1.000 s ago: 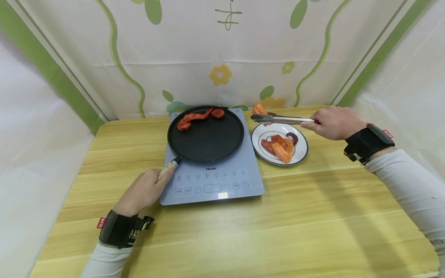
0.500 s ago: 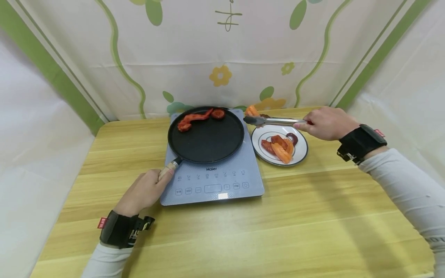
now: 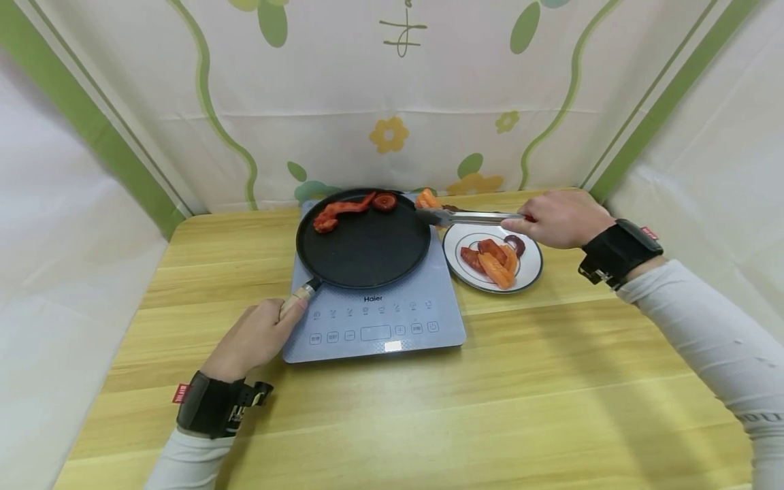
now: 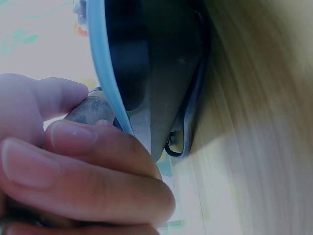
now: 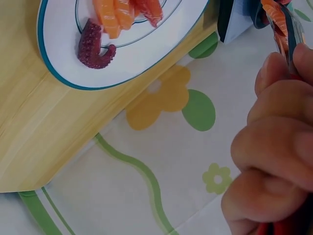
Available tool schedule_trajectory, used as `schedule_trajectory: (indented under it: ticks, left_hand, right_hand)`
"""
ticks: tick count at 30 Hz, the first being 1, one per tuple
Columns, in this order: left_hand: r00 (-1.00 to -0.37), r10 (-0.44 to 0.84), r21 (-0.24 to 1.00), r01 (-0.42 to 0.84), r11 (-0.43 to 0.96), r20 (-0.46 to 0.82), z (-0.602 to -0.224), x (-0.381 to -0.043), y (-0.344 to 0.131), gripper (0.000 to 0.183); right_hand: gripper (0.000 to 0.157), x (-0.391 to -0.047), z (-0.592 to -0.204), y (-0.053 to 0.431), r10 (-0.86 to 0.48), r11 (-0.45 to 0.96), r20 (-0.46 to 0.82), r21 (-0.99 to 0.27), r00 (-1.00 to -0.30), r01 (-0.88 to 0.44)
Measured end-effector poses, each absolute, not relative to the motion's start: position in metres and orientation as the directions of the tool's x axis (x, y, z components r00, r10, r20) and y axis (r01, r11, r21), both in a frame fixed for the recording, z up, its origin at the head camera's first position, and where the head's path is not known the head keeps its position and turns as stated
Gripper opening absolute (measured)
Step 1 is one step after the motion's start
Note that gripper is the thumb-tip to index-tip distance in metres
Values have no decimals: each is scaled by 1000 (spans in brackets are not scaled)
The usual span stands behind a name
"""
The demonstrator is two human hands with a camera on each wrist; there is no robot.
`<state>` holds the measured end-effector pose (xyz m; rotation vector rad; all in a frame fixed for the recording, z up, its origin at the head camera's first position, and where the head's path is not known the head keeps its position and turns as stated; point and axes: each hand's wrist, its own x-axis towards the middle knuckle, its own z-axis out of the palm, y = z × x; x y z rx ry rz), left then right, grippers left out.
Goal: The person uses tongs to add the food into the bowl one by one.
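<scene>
hob (image 3: pixel 392 318) with pan (image 3: pixel 367 252) stands on wood-grained table (image 3: pixel 392 422), flowered cloth (image 3: pixel 306 88) behind

One left hand (image 3: pixel 257 337), one right hand (image 3: pixel 563 218), two wristbands (image 3: pixel 211 405) (image 3: pixel 621 255). One pair of tongs (image 3: pixel 480 218) with one orange slice (image 3: pixel 427 199); one frying pan (image 3: pixel 367 258), one induction cooktop (image 3: pixel 431 299), one plate (image 3: pixel 529 267), one wooden table (image 3: pixel 367 435). In the pan, one round dark-red piece (image 3: pixel 384 202) and at least one red strip (image 3: pixel 346 207); on the plate, one octopus tentacle (image 5: pixel 89 44), two red pieces (image 3: pixel 471 259) (image 3: pixel 491 249), at least two orange slices (image 3: pixel 496 270).
</scene>
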<state>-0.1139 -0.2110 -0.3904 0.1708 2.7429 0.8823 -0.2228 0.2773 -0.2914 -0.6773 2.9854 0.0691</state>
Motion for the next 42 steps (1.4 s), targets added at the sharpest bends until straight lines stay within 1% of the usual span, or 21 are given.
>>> schedule_trajectory:
  ticks: [4, 13, 18, 28, 35, 42]
  left_hand:
    - [-962, 187, 587, 37, 809, -198, -391, -114, -211, 63]
    - [-962, 186, 587, 35, 809, -199, -391, -114, -211, 62]
    - [-963, 184, 585, 33, 810, -199, -392, -114, -210, 63]
    - [-963, 190, 588, 41, 808, -193, -392, -114, -209, 63]
    - [-963, 198, 592, 54, 804, -182, -391, -114, -209, 60]
    - [-963, 198, 592, 54, 804, -182, -390, -113, -209, 60]
  right_hand:
    - [53, -223, -292, 271, -437, 898, -92, 8, -895, -439]
    - [46, -227, -298, 259, -504, 863, -133, -103, -853, -494]
    - [46, -228, -304, 253, -505, 863, -138, -115, -852, -492]
    - [44, -229, -314, 247, -525, 850, -107, -120, -844, -514]
    - [41, -229, -318, 246, -520, 853, -97, -118, -849, -509]
    - [43, -231, -320, 245, -507, 860, -101, -118, -856, -496]
